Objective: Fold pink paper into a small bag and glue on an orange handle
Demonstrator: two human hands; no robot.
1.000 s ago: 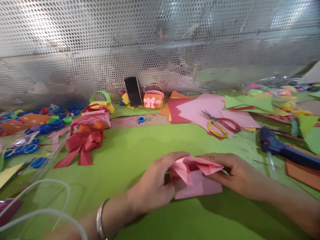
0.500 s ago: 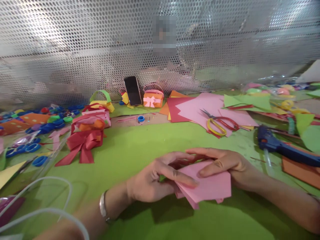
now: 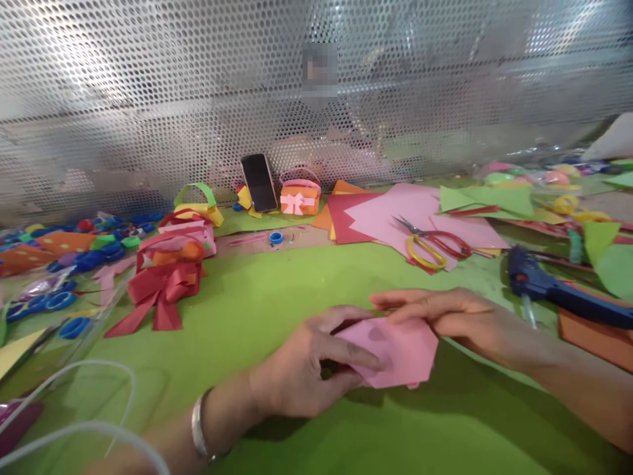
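Observation:
A folded piece of pink paper [image 3: 403, 353], creased into a small angular shape, is tilted above the green table. My left hand [image 3: 309, 363] grips its left side, with a finger lying across the front; the fingers behind are hidden. A silver bracelet [image 3: 198, 425] circles that wrist. On the far side, my right hand [image 3: 459, 320] has its fingers stretched out along the paper's upper edge, touching it lightly. Beyond the hands, scissors [image 3: 430, 244] with one red and one yellow handle lie on pink paper sheets [image 3: 395, 214].
A blue glue gun [image 3: 548, 284] lies at the right. Red paper bows [image 3: 163, 290] and a yellow paper basket [image 3: 198, 212] stand left. A phone [image 3: 259, 181] leans beside an orange paper bag [image 3: 299, 198] near the perforated metal panel [image 3: 198, 86]. A white cable [image 3: 89, 429] loops at lower left.
My right hand has drawn back from the front of the pink paper to its upper edge, fingers straighter. The paper has turned and shifted slightly left in my left hand.

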